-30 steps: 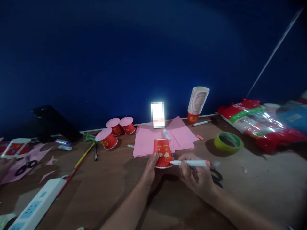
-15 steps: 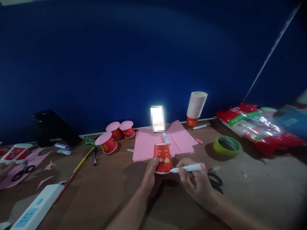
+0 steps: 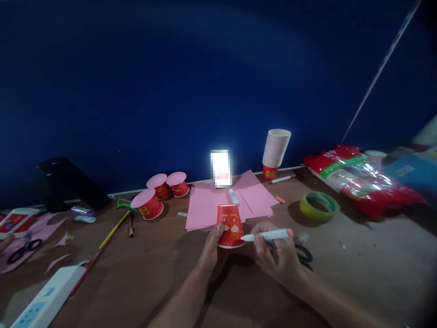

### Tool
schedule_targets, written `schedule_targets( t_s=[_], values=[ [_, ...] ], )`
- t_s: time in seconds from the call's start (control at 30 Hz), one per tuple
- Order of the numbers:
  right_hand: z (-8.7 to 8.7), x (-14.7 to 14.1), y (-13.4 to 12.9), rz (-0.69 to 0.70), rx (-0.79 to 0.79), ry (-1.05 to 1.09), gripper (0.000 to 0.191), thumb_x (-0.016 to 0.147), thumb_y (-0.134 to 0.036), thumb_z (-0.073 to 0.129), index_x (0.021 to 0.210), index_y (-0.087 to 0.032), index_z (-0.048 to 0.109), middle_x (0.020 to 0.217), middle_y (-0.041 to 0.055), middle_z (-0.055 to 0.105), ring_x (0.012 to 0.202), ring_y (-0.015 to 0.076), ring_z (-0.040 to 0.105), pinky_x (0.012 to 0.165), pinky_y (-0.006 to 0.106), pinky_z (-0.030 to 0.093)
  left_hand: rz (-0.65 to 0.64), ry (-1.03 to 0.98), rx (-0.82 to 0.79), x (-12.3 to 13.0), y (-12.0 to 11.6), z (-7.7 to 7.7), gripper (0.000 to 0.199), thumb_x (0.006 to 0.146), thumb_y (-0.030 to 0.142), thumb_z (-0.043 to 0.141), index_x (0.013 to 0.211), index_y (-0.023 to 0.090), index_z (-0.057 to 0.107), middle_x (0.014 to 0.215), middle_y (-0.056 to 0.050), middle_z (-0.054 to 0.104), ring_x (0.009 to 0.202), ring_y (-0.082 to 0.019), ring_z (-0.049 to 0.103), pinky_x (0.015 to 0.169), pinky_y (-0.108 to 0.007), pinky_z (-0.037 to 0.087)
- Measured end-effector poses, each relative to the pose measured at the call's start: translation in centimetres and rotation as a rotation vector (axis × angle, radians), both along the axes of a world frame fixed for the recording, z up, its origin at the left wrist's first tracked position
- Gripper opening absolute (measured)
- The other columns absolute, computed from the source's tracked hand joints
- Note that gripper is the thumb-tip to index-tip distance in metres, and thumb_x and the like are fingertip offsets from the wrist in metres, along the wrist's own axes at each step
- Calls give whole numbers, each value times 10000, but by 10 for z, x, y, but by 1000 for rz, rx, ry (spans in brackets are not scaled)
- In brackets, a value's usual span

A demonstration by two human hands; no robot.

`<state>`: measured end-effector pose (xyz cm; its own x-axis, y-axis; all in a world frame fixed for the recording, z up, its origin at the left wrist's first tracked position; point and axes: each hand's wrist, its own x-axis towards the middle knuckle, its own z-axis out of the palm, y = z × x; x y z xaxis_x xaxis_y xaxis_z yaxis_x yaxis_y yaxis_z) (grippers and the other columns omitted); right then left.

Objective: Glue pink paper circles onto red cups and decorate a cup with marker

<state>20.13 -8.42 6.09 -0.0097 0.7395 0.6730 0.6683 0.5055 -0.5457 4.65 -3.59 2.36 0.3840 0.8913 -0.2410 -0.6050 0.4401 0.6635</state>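
Note:
A red paper cup (image 3: 231, 227) with gold print stands upside down in the grasp of my left hand (image 3: 212, 246), whose thumb presses its left side. My right hand (image 3: 276, 255) pinches a white marker (image 3: 273, 235) with a pinkish-orange end. The marker's tip points left, at the lower right side of the cup; whether it touches is too fine to tell. Behind the cup lie sheets of pink paper (image 3: 201, 214), with a light blue and white marker or cap (image 3: 234, 196) on them. Black scissor handles (image 3: 303, 255) show partly behind my right hand.
Red cups topped with pink discs (image 3: 143, 198) stand left of the paper. A tilted cup stack (image 3: 276, 148), a tape roll (image 3: 320, 207) and a red plastic bag (image 3: 362, 177) are at right. A power strip (image 3: 54, 291) and another person's fingers (image 3: 6, 241) are at left.
The marker tip has risen slightly along the cup's side. The whole view has shifted a little, so the table things appear further left. Both hands keep their hold.

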Motion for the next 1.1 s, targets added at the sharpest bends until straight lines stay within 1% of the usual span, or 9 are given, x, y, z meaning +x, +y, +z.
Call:
schedule_targets(
  t_s=[0.13,0.3,0.4,0.5,0.67,0.83,0.97,1.1],
  values=[
    [-2,1,0,-7,-23,0,168,890,-186,427,765,-201,538,653,16,613,602,162,595,647,294,497,-4,-26,-5,0,-1,3,399,740,461,675,934,114,653,903,-113,708,939,-302,654,918,-445,459],
    [-2,1,0,44,-11,20,146,889,-180,423,785,-209,521,730,40,634,668,180,608,667,322,510,-18,-33,11,0,-1,5,368,806,435,612,963,103,640,944,-129,708,960,-303,652,927,-450,456],
    [0,1,-1,65,-26,16,117,883,-188,447,814,-205,540,730,29,633,663,168,605,653,300,499,-17,-41,8,-1,1,3,384,807,442,609,998,110,632,965,-129,705,994,-308,643,939,-447,452],
    [2,0,-3,51,-68,-21,146,886,-190,441,790,-199,550,699,16,625,620,151,592,642,278,480,-25,-34,5,-2,1,2,395,823,450,585,1017,108,628,972,-133,705,998,-304,643,939,-444,454],
    [2,-1,-4,41,-85,-32,156,891,-206,431,792,-192,551,707,17,627,628,156,606,634,274,467,-75,-13,40,-3,0,2,492,775,519,622,1047,109,618,988,-152,701,987,-321,644,905,-458,472],
    [3,0,-3,26,-55,-48,150,883,-186,441,778,-193,549,688,12,629,618,150,597,654,271,469,-55,-14,63,-4,1,0,428,760,421,679,1056,117,618,997,-134,699,1007,-314,639,932,-440,453],
    [4,0,-3,17,-26,-57,152,880,-175,435,774,-196,541,684,16,635,611,153,603,676,281,486,-51,-22,48,-4,1,-1,393,766,405,673,1035,121,632,1006,-129,698,1013,-313,638,946,-441,443],
    [5,0,-2,15,-1,-14,135,875,-175,444,782,-205,538,708,26,643,648,166,618,664,290,488,-65,-21,49,-4,0,0,383,763,408,674,1027,132,639,1002,-120,700,1003,-308,642,939,-442,448]
  ],
)
